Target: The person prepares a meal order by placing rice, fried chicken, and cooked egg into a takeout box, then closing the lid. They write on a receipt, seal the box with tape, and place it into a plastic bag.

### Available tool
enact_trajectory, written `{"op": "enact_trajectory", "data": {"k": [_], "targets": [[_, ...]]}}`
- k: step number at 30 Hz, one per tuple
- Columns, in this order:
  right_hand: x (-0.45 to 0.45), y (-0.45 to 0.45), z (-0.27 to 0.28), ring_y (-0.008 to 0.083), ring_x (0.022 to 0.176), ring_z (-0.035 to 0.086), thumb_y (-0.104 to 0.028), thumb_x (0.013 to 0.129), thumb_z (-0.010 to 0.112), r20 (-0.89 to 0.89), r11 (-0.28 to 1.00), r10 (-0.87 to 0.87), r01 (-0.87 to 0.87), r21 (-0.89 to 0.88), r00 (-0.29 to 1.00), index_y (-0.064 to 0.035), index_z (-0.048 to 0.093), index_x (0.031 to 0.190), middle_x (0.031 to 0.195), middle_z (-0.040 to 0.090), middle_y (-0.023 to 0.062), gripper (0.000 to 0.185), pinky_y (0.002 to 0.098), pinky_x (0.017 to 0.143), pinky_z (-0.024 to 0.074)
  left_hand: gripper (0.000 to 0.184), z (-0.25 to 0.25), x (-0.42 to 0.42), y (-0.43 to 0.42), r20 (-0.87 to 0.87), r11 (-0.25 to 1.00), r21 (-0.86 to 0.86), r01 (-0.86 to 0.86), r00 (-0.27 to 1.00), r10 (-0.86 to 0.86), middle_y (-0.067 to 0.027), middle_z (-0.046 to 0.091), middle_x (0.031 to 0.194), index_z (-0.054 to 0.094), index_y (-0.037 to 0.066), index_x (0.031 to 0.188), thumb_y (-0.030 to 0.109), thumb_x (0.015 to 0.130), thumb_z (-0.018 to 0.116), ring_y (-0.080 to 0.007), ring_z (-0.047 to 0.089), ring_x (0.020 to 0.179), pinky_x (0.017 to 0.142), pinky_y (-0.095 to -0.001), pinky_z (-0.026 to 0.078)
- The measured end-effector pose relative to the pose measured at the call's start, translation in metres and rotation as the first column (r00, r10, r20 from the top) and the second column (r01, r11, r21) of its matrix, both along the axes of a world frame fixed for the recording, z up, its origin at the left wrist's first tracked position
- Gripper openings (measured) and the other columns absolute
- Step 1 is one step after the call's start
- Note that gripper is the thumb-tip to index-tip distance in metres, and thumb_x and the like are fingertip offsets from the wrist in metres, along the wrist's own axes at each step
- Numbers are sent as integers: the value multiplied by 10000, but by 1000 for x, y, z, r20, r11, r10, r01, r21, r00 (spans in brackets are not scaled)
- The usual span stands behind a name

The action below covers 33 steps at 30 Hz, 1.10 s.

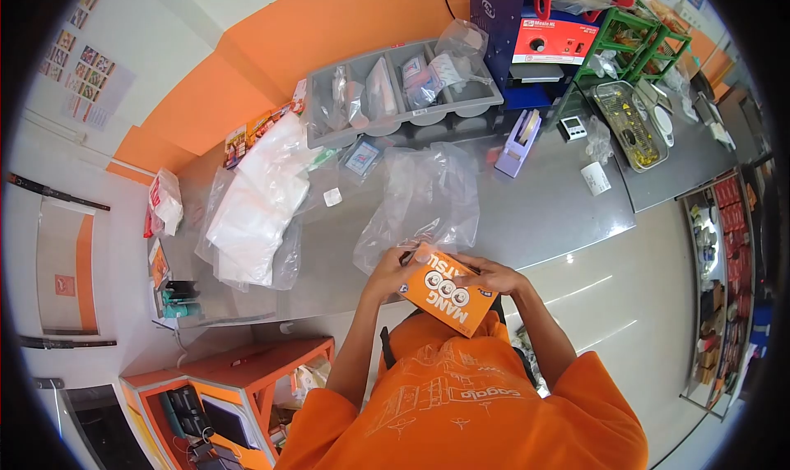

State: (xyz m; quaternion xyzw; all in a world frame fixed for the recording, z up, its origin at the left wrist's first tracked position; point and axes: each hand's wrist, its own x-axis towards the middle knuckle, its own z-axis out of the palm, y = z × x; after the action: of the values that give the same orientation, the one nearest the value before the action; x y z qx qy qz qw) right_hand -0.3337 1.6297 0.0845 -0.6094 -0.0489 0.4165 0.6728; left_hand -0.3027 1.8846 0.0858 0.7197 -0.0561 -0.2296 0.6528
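Observation:
An orange cardboard box with white lettering is tilted in front of my chest, just off the table's front edge. My left hand is closed on its upper left corner. At the upper right, my right hand grips the same box, with fingers across its printed face. Right behind the box, a clear plastic bag lies crumpled on the steel table. What is inside the box, if anything, cannot be seen.
White plastic bags are piled on the left. A grey divided bin with packets stands against the wall. To its right are a purple tape dispenser, a small timer and a wire tray. An orange cabinet stands lower left.

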Motion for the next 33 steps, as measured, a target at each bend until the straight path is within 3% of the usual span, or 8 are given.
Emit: {"op": "enact_trajectory", "data": {"k": [3, 6, 9, 12, 18, 20, 27, 33], "targets": [[-2, 1, 5, 180, 1156, 563, -309, 916, 707, 25, 999, -3, 4, -38, 1000, -152, 349, 1546, 1313, 596, 105, 742, 315, 979, 452, 393, -3, -10, -2, 105, 994, 42, -98, 990, 93, -84, 717, 961, 656, -51, 1204, 223, 927, 708, -124, 658, 862, 795, -278, 538], [2, 2, 5, 182, 1129, 577, -323, 921, 701, 25, 998, 20, -19, -67, 999, -149, 361, 1541, 1280, 616, 106, 728, 317, 969, 457, 402, -6, -9, 3, 100, 997, 67, -47, 994, 40, -91, 716, 981, 640, -63, 1229, 207, 937, 698, -107, 647, 856, 791, -268, 533], [2, 3, -4, 174, 1104, 587, -323, 922, 699, 61, 997, 16, -11, -77, 998, -149, 383, 1529, 1243, 633, 99, 706, 312, 960, 462, 356, -2, -8, 4, -29, 999, -28, -44, 999, 43, -83, 706, 1104, 671, -34, 1208, 195, 937, 696, -92, 630, 931, 842, -261, 524], [2, 3, -9, 161, 1083, 591, -326, 918, 705, 86, 998, 9, -3, -62, 996, -149, 416, 1510, 1215, 644, 86, 682, 306, 940, 469, 345, 2, -11, 1, -24, 996, -38, -83, 996, 82, -59, 721, 1009, 670, -34, 1210, 178, 939, 692, -73, 632, 863, 800, -247, 525], [2, 3, -14, 141, 1025, 591, -344, 911, 711, 63, 997, 15, -11, -76, 998, -141, 456, 1482, 1179, 654, 64, 657, 279, 846, 483, 344, -14, -14, 3, 158, 990, 84, -110, 983, 95, -73, 725, 999, 649, -30, 1219, 135, 923, 707, -82, 644, 874, 803, -249, 525], [4, 2, -16, 135, 1008, 590, -354, 913, 708, 57, 996, 28, -23, -87, 998, -139, 459, 1479, 1168, 657, 59, 655, 269, 815, 483, 336, -14, -15, 0, 121, 983, -66, -171, 977, 178, -92, 722, 1043, 626, -22, 1205, 121, 914, 715, -98, 649, 916, 834, -253, 521], [10, 7, -8, 201, 1162, 567, -375, 918, 692, 121, 988, 108, -93, -126, 987, -139, 328, 1544, 1331, 579, 124, 762, 313, 969, 453, 338, -13, -14, 1, 16, 970, -186, -157, 987, 163, -106, 712, 1086, 594, -29, 1165, 84, 883, 742, -115, 648, 984, 872, -259, 515], [25, 18, 10, 250, 1219, 549, -355, 930, 684, 203, 975, 172, -137, -174, 964, -130, 242, 1571, 1386, 532, 162, 810, 342, 1022, 433, 301, -5, -8, -5, 76, 988, -60, -141, 987, 145, -91, 711, 1058, 621, -18, 1116, 65, 861, 758, -104, 650, 963, 850, -252, 523]]}}
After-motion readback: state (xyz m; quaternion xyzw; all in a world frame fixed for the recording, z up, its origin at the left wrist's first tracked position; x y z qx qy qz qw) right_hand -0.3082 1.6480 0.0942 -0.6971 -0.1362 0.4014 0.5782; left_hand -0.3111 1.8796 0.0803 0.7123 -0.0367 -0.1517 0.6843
